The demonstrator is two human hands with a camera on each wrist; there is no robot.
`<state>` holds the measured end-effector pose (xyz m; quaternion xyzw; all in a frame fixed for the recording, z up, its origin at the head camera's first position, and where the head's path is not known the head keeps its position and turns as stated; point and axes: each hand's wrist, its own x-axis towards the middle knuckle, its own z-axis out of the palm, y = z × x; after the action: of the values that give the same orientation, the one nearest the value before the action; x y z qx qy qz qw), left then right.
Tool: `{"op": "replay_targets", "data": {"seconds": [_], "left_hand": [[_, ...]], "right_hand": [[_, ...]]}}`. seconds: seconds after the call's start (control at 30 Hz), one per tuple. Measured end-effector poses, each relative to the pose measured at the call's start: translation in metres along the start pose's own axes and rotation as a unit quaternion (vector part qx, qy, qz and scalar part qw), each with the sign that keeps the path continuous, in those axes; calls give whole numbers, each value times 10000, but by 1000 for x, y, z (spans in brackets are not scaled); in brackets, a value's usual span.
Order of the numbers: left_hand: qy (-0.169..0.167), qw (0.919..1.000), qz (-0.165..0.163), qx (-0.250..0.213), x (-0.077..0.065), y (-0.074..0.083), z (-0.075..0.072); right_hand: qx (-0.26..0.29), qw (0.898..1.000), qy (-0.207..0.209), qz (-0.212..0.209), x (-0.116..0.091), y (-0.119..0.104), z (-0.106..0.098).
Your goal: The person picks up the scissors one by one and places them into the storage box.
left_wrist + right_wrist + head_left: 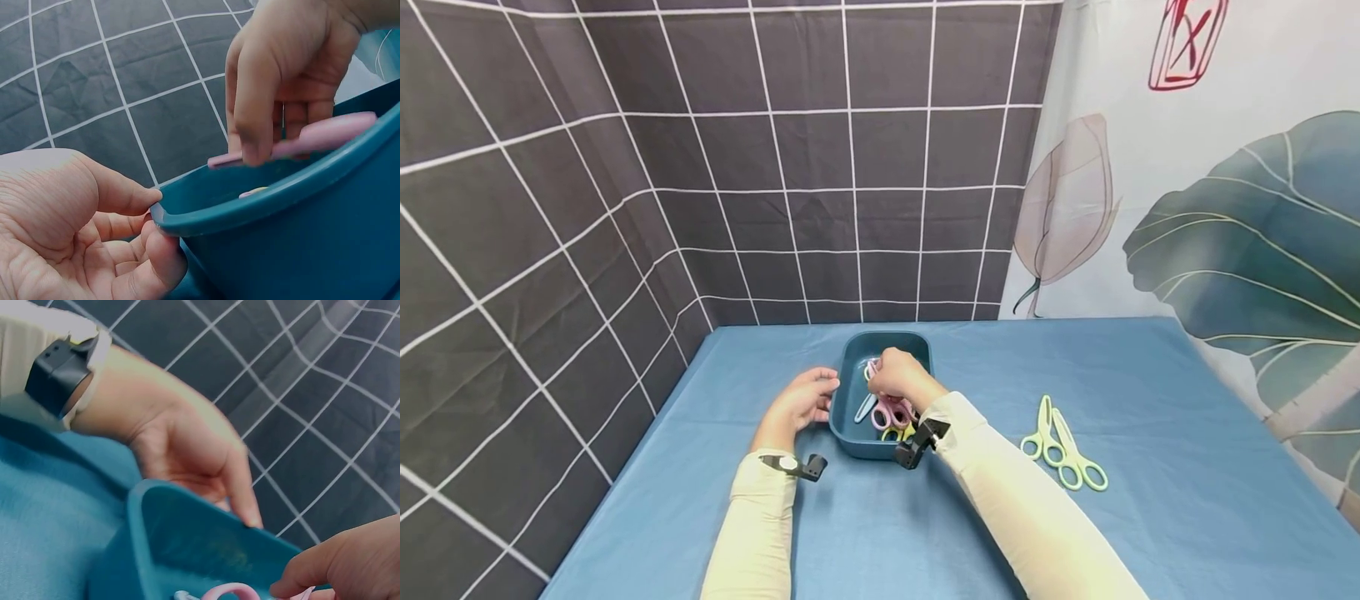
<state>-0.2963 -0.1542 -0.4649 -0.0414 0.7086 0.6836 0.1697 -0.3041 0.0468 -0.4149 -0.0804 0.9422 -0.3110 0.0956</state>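
Observation:
A teal plastic bin stands on the table with several scissors in it. My left hand is at its left side, thumb on the rim and fingers curled beneath it outside, pinching the edge. Over the bin, my right hand pinches pink scissors, thumb and fingers around their middle; they lie nearly level at rim height in the left wrist view. Below that hand, a light blue piece and yellow scissors handles show inside the bin. My right hand and wrist hide part of the contents.
Two pairs of light green scissors lie side by side on the blue-covered table, right of my right forearm. A dark gridded cloth hangs behind and at the left; a leaf-patterned cloth hangs at the right.

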Motion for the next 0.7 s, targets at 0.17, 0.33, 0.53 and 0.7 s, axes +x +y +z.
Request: {"op": "replay_targets", "data": {"seconds": [0.17,0.33,0.53,0.7], "left_hand": [[-19,10000,-25,-25,-1,1,0],[-32,10000,-45,-58,-1,2,1],[-5,10000,-33,-50,0,0,0],[-30,10000,-20,-32,1,1,0]], "right_hand": [[-11,9999,160,-40,2,2,8],[287,9981,533,-113,0,4,6],[799,9949,585,-199,-4,12,-1],[872,9908,898,-515,-9,28,-9]]}}
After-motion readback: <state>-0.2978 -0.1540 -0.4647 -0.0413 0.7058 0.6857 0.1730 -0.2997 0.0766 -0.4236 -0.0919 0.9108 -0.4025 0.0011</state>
